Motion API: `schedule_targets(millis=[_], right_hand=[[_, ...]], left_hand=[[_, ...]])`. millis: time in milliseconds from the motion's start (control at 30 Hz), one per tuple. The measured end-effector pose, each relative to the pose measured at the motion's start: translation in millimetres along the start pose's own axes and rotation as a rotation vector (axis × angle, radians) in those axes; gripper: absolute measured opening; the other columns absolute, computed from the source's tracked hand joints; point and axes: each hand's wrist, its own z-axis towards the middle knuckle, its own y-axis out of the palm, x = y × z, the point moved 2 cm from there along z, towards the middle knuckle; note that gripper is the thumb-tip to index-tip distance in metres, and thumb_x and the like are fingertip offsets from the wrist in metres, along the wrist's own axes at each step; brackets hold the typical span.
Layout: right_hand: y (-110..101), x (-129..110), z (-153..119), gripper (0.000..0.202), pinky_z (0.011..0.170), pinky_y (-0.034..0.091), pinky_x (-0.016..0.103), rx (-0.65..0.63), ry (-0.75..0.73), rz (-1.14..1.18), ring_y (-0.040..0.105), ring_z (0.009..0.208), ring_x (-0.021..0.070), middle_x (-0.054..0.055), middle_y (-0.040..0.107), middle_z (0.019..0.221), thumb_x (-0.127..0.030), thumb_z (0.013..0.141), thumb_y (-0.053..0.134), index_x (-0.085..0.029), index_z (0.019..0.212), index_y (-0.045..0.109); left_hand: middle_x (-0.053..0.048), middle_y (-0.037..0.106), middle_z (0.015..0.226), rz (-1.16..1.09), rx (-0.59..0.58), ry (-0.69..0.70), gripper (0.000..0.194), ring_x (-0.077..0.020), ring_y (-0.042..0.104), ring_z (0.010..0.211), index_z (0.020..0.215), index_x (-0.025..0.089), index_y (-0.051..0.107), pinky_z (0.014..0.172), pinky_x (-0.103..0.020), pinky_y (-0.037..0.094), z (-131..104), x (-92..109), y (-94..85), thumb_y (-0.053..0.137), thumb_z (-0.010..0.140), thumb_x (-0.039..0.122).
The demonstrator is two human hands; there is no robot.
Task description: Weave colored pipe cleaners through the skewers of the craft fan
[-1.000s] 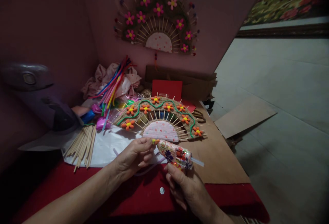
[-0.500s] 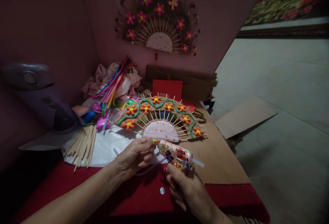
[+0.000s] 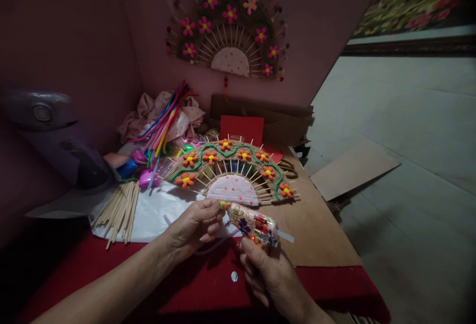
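Note:
My right hand [image 3: 269,269] grips a glue gun [image 3: 251,225] with a flowered body. A clear glue stick [image 3: 285,236] pokes out of its back end, and its orange nozzle points left. At that nozzle, my left hand [image 3: 201,222] pinches a small yellow piece [image 3: 222,205] between thumb and fingertips; what it is exactly I cannot make out. Just behind both hands lies a half-round fan [image 3: 208,170] of sticks and twine. Orange flowers, a green wavy line and a dotted pale half-disc decorate it.
Left of the fan are thin wooden sticks [image 3: 121,210], pipe cleaners [image 3: 167,120] and crumpled dotted cloth [image 3: 143,115]. Brown cardboard [image 3: 316,229] covers the table's right side. A pink-flowered fan [image 3: 230,31] hangs on the wall. A small silvery disc [image 3: 234,276] lies on the red cloth [image 3: 186,284].
Almost nothing differs. The glue gun's back end and the glue stick have shifted very slightly left; both hands keep their grips.

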Motion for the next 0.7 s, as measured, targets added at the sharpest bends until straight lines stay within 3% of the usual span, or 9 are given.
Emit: schedule_targets(millis=[700], right_hand=[[2.9, -2.4, 1.4, 0.046, 0.026, 0.021, 0.013, 0.083, -0.01, 0.007, 0.025, 0.029, -0.0002, -0.009, 0.038, 0.046, -0.06, 0.071, 0.059, -0.017, 0.062, 0.044]], left_hand=[[0.005, 0.038, 0.054, 0.034, -0.027, 0.002, 0.02, -0.0015, 0.029, 0.038, 0.075, 0.012, 0.056, 0.032, -0.013, 0.016, 0.4, -3.1, -4.6, 0.065, 0.075, 0.029]])
